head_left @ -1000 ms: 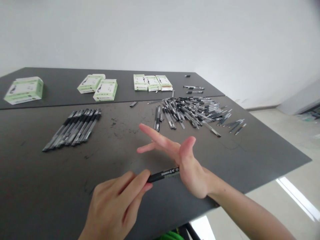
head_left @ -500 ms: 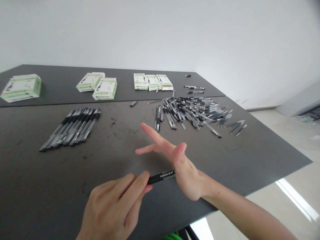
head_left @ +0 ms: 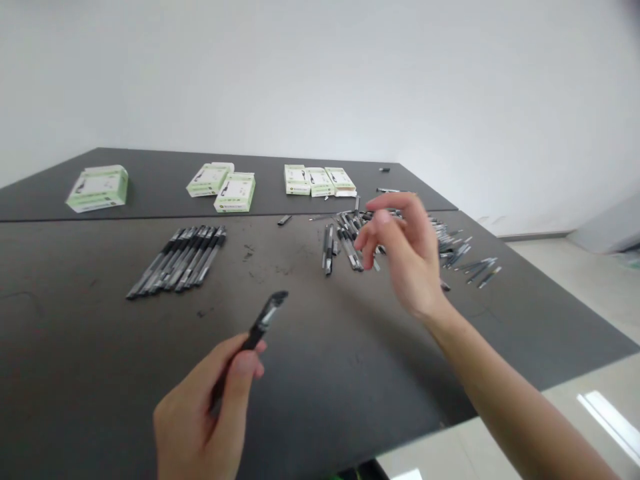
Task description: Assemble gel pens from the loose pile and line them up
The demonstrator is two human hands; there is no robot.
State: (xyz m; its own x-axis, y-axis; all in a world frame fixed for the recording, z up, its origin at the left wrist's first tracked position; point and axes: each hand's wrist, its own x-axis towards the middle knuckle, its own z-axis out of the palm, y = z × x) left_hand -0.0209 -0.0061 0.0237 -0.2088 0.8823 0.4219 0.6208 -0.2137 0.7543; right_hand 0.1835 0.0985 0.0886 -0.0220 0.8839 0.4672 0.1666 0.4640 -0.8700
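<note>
In the head view, my left hand is closed around a black pen. The pen tilts up and to the right, and its lower part is hidden in my fingers. My right hand hangs above the table near a heap of loose pens and pen parts, which it partly covers. Its fingers are curved and apart, with nothing seen between them. A neat row of several pens lies on the left of the dark table.
Green and white boxes stand along the back: one at far left, two left of centre, three near the middle. A small dark piece lies before the seam. Thin refills lie right of the heap.
My right hand has left the pen and moved up and right toward the heap. My left hand has turned, so the pen now points up. The view has shifted slightly left.
</note>
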